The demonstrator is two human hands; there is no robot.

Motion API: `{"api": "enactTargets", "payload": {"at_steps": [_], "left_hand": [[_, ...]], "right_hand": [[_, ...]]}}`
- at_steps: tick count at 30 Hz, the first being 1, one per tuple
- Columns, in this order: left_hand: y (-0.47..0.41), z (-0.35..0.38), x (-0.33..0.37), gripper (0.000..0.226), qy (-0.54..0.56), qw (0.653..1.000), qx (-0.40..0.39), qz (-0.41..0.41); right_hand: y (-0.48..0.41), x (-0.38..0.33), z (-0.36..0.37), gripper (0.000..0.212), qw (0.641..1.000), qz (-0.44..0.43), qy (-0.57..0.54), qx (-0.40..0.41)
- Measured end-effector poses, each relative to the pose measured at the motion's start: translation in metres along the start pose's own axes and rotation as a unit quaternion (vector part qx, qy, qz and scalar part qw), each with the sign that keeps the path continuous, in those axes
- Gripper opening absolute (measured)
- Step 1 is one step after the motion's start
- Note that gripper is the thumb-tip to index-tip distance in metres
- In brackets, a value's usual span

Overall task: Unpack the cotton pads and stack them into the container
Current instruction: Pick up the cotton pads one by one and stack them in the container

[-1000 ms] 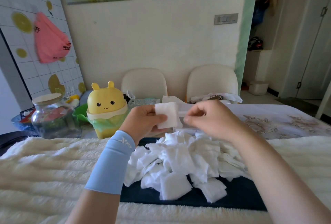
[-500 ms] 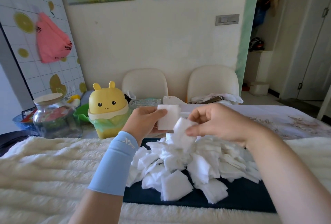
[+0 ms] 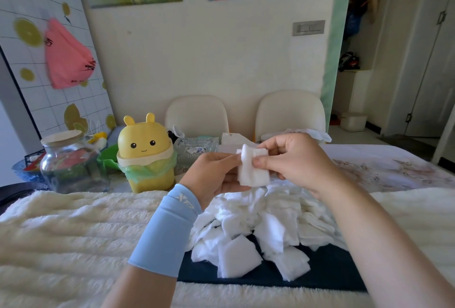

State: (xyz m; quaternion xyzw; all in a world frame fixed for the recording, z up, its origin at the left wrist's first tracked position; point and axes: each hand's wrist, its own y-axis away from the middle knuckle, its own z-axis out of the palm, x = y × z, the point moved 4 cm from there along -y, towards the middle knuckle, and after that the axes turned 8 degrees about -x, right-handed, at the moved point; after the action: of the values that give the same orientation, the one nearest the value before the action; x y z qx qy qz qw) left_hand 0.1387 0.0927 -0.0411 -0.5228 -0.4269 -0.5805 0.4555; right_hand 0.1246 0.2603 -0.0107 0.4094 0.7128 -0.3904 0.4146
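A small stack of cotton pads (image 3: 253, 169) is held upright above a loose heap of pads (image 3: 258, 221) lying on a navy cloth (image 3: 327, 268), which is spread over a cream fleece blanket (image 3: 73, 229) on the worktop (image 3: 394, 167). Behind stand a yellow bunny-eared bin (image 3: 145, 152), a lidded glass jar (image 3: 69, 162) and two cream chairs (image 3: 197, 115). The left hand (image 3: 211, 174), above a pale blue sleeve (image 3: 167, 229), grips the stack from the left. The right hand (image 3: 293, 160) pinches its right side between thumb and fingers.
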Motion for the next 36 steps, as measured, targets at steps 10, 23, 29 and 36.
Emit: {"api": "enactTargets", "payload": {"at_steps": [10,23,29,36], "left_hand": [[-0.004,-0.006,-0.004,0.029,-0.022,0.996,0.082,0.002],[-0.001,-0.001,0.0,0.023,-0.02,0.999,0.042,0.009],[0.0,0.002,0.0,0.026,0.001,1.0,0.018,0.011],[0.002,0.003,0.003,0.025,-0.068,0.996,-0.051,0.034]], "right_hand": [[0.0,0.003,0.0,0.03,0.955,0.044,-0.268,-0.123],[-0.003,0.006,0.008,0.013,0.993,0.021,-0.105,-0.041],[-0.004,0.008,0.007,0.009,0.999,0.03,0.011,0.022],[-0.007,0.016,0.004,0.036,0.998,0.054,0.006,-0.013]]}}
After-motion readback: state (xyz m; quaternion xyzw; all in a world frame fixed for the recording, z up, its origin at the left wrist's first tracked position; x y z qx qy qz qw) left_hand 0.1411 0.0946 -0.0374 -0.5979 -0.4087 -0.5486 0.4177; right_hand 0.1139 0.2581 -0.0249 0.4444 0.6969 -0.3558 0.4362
